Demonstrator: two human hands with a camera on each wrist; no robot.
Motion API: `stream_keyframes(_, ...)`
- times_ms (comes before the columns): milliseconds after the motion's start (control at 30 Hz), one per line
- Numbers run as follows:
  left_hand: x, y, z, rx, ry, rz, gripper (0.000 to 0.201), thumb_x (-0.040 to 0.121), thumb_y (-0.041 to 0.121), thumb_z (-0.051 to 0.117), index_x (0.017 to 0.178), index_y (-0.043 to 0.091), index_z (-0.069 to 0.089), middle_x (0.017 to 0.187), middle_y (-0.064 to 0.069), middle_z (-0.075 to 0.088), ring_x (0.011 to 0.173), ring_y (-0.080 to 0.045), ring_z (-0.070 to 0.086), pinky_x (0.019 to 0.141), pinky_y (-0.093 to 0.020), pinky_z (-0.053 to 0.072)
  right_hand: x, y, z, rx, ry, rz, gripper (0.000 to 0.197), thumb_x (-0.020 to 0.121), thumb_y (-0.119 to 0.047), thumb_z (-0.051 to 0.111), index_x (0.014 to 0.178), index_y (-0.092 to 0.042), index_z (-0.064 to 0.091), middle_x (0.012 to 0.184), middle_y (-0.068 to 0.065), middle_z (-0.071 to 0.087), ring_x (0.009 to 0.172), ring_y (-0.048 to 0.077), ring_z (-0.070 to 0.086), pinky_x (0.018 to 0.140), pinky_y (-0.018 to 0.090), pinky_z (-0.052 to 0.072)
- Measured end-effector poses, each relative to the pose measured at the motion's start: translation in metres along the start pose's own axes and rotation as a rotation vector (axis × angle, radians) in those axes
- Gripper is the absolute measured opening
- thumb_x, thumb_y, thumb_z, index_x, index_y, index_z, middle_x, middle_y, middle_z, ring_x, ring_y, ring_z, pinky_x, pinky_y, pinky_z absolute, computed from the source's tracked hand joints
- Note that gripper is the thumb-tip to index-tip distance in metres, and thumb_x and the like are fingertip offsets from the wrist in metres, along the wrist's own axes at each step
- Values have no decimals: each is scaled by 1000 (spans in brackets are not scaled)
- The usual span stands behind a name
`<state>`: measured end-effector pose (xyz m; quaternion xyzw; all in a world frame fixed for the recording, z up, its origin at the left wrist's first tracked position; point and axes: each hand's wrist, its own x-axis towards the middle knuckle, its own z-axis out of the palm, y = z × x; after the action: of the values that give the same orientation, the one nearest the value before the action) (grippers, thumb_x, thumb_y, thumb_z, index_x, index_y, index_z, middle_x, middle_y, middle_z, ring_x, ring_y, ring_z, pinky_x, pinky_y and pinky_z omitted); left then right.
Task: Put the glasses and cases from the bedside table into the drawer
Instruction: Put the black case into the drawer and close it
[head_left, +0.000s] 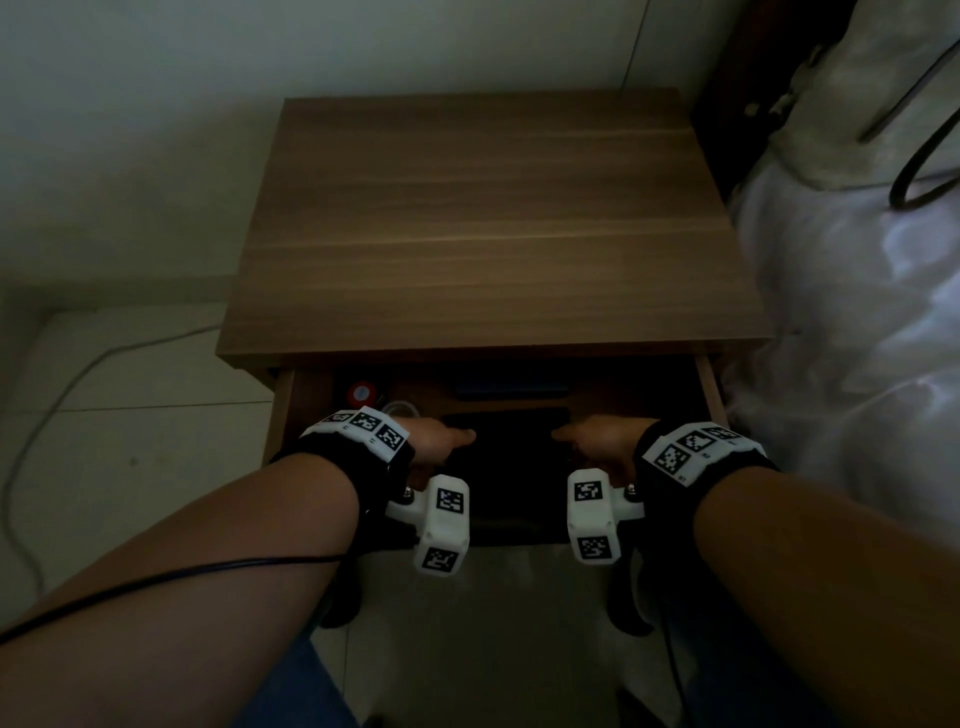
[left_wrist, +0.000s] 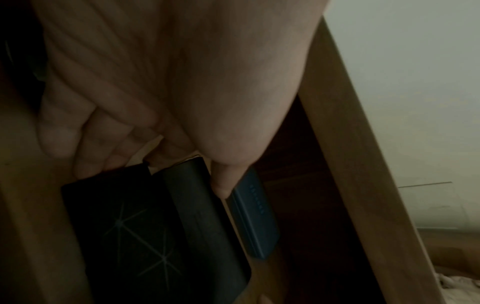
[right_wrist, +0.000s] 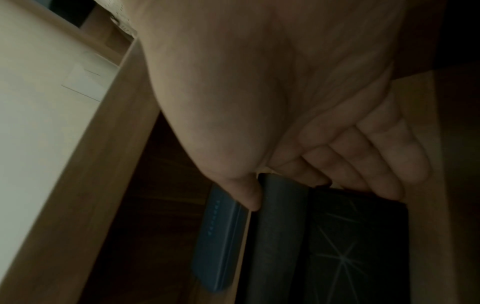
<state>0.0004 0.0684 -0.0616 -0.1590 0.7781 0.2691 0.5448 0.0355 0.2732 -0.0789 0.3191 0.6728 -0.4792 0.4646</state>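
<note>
The bedside table's drawer (head_left: 287, 410) stands pulled out with three cases lying side by side in it. Nearest the front is a black case (head_left: 511, 467) (left_wrist: 135, 226) (right_wrist: 358, 246) with a star pattern, then a dark grey case (left_wrist: 205, 216) (right_wrist: 280, 236), then a blue case (head_left: 511, 391) (left_wrist: 254, 220) (right_wrist: 221, 236). My left hand (head_left: 441, 441) (left_wrist: 155, 164) is at their left ends and my right hand (head_left: 592, 441) (right_wrist: 309, 185) at their right ends. Each hand's straight fingers touch the black case's end, its thumb lying between grey and blue. No glasses are visible.
The wooden table top (head_left: 493, 223) is bare. A red-capped item (head_left: 362, 395) and a clear round thing (head_left: 400, 410) lie in the drawer's left back corner. White bedding (head_left: 857, 312) is close on the right. A cable (head_left: 78, 374) crosses the floor at left.
</note>
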Motion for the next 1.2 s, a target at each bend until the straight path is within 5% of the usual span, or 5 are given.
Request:
stream_keyframes(233,8,1,1,28,-5,-32,63,99,51,38,144,7,38,129,-19,60,109,-35,62,87,-39,50,4,2,0,-67,34,-6,34,101,-29,39,118,-5,56,71,9,57,44,19,54,41,24,44)
stream_keyframes(533,8,-1,-1,69,-11,-24,70,94,60,42,135,3,46,124,-21,64,107,-36,63,90,-40,51,-2,-2,3,-24,25,18,30,101,-30,39,99,-5,57,72,9,58,50,20,55,41,23,45)
stream_keyframes(800,-15,0,-7,58,88,39,59,92,60,45,111,5,56,93,-11,66,87,-31,65,76,-36,52,-14,-4,-1,19,80,36,36,99,-37,42,100,-2,51,95,18,61,81,33,61,73,40,49)
stream_keyframes(1033,-43,-6,-7,-197,76,140,55,93,53,51,120,6,59,118,-6,63,115,-26,61,104,-44,47,-37,-7,-4,120,161,-93,45,96,-34,45,116,4,56,112,22,64,90,35,63,80,44,54)
stream_keyframes(1200,-74,-5,2,-373,41,180,36,96,44,50,96,10,62,99,-6,66,88,-19,63,79,-32,52,-65,-6,0,166,107,-92,39,98,-36,41,100,-1,56,93,17,66,116,39,60,105,51,43)
